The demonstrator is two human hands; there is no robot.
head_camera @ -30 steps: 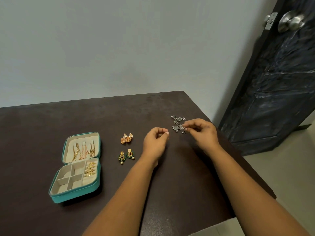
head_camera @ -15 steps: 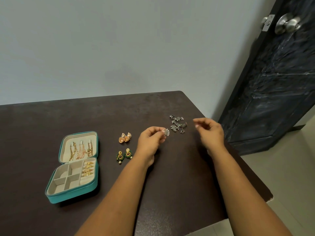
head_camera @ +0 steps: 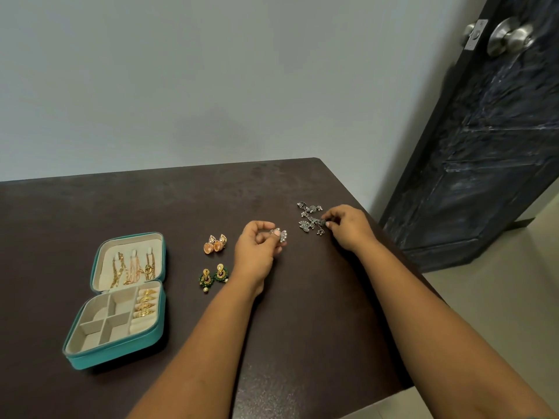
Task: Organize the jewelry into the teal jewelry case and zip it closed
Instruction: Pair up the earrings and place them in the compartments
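Right hand [head_camera: 348,226] went back to silver pile [head_camera: 310,220] on table [head_camera: 302,313], grip pinching a piece; left hand [head_camera: 257,251] w/ grip holding silver earring [head_camera: 282,235].

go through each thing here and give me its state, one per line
jewelry case: open, lid laid back, unzipped
chains: hung in the lid
gold rings: slotted in the right-hand strip
square compartments: empty
peach earrings: loose on the table
green earrings: loose on the table
silver pile: on the table, right hand pinching at it
left hand: holding a silver earring
door: ajar
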